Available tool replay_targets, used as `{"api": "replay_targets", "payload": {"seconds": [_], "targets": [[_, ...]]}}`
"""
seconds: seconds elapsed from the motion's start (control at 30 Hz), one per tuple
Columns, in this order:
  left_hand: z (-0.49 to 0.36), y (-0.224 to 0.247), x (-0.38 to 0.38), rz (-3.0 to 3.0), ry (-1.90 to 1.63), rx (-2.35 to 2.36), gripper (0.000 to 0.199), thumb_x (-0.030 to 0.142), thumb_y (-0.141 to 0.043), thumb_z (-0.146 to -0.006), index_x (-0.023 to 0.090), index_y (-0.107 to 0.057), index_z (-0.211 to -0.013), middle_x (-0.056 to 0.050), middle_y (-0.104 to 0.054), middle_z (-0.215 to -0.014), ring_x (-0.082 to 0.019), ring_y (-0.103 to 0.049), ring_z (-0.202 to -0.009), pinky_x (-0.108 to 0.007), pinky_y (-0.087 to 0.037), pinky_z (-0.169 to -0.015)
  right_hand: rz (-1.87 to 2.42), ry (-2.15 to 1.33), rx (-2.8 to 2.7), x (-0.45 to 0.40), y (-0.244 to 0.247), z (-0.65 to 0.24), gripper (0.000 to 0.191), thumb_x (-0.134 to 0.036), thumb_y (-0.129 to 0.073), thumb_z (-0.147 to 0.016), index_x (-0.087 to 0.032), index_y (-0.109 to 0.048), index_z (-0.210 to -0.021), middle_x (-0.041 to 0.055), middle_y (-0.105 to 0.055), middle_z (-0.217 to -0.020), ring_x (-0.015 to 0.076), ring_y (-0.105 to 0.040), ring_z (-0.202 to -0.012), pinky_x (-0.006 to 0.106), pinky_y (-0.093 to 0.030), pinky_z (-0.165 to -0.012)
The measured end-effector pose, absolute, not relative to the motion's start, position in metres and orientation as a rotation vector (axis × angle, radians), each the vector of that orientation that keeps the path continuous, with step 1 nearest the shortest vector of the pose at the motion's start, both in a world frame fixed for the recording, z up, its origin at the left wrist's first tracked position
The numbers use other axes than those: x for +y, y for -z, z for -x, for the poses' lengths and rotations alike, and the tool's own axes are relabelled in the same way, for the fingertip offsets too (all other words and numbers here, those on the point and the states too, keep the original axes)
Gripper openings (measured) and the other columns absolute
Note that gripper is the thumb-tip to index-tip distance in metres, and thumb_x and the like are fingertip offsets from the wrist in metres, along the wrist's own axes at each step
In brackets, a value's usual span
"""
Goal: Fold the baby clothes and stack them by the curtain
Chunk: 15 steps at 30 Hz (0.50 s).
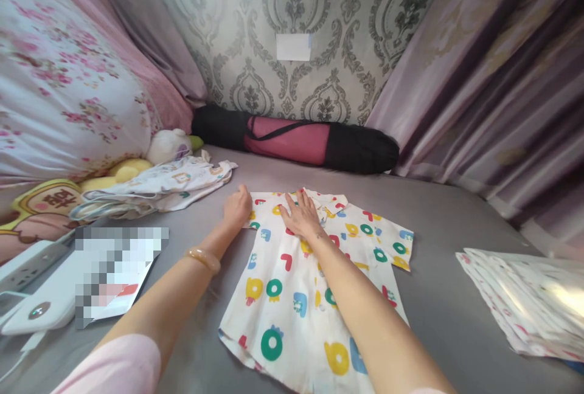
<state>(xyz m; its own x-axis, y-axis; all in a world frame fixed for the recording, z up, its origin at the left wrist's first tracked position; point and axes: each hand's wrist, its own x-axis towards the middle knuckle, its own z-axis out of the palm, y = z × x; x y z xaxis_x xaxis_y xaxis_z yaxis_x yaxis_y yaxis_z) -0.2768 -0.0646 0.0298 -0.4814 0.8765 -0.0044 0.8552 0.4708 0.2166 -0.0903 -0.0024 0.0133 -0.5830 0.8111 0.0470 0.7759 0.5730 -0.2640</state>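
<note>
A white short-sleeved shirt point(292, 266) with colourful letter-like prints lies spread face up on the grey bed sheet point(438, 224), its collar toward the wall. At the end of its left sleeve, my left hand point(238, 205) is closed with the sleeve's edge at the fingers. My right hand point(301, 214) rests flat on the upper chest just below the collar, fingers spread. My right forearm covers part of the shirt's front and lower right side.
A black and pink long bag point(287, 138) lies along the wall. To the left are folded printed clothes point(168, 181), plush toys point(168, 145), a power strip point(34, 263) and a white device point(50, 303). Stacked clothes in clear packaging point(524, 297) sit at right.
</note>
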Motion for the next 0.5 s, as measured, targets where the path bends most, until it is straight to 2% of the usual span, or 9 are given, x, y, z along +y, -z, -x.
{"api": "replay_targets", "payload": {"seconds": [0.13, 0.23, 0.4, 0.47, 0.5], "targets": [[0.273, -0.029, -0.066, -1.396, -0.307, 2.715, 0.037, 0.027, -0.026, -0.097, 0.008, -0.046, -0.122, -0.023, -0.067, -0.105, -0.033, -0.066, -0.096, -0.042, -0.049, -0.079, 1.355, -0.338, -2.629, -0.002, -0.011, 0.091, 0.072, -0.055, -0.028, -0.097, -0.009, -0.027, -0.152, 0.0170, -0.021, -0.159, 0.0287, -0.011, -0.147, 0.041, -0.007, -0.117], [0.275, -0.029, -0.065, -1.415, -0.348, 2.664, 0.036, 0.028, -0.029, -0.098, 0.006, -0.048, -0.121, -0.024, -0.066, -0.108, -0.033, -0.064, -0.100, -0.040, -0.046, -0.082, 1.367, -0.366, -2.635, 0.001, -0.011, 0.093, 0.073, -0.055, -0.028, -0.097, -0.005, -0.027, -0.151, 0.0173, -0.019, -0.159, 0.0287, -0.009, -0.148, 0.041, -0.005, -0.118], [0.288, -0.048, -0.075, -1.414, -0.396, 2.549, 0.044, 0.041, -0.038, -0.097, 0.005, -0.049, -0.119, -0.020, -0.065, -0.111, -0.027, -0.062, -0.102, -0.031, -0.045, -0.081, 1.307, -0.714, -2.606, 0.006, -0.032, 0.081, 0.073, -0.055, -0.029, -0.097, -0.011, -0.018, -0.155, 0.0131, -0.009, -0.162, 0.0238, -0.003, -0.149, 0.040, -0.008, -0.119], [0.291, -0.060, -0.090, -1.404, -0.393, 2.529, 0.043, 0.042, -0.038, -0.097, 0.006, -0.052, -0.115, -0.016, -0.066, -0.105, -0.023, -0.062, -0.095, -0.028, -0.044, -0.078, 1.240, -0.818, -2.493, 0.001, -0.046, 0.063, 0.069, -0.054, -0.027, -0.098, -0.016, -0.018, -0.155, 0.0086, -0.009, -0.162, 0.0211, -0.006, -0.149, 0.038, -0.013, -0.119], [0.291, -0.065, -0.101, -1.410, -0.377, 2.511, 0.040, 0.041, -0.040, -0.096, 0.007, -0.056, -0.110, -0.013, -0.067, -0.100, -0.022, -0.062, -0.091, -0.027, -0.044, -0.076, 1.193, -0.823, -2.459, -0.003, -0.053, 0.050, 0.067, -0.051, -0.032, -0.097, -0.017, -0.022, -0.154, 0.0078, -0.014, -0.161, 0.0205, -0.012, -0.148, 0.038, -0.016, -0.118]]}}
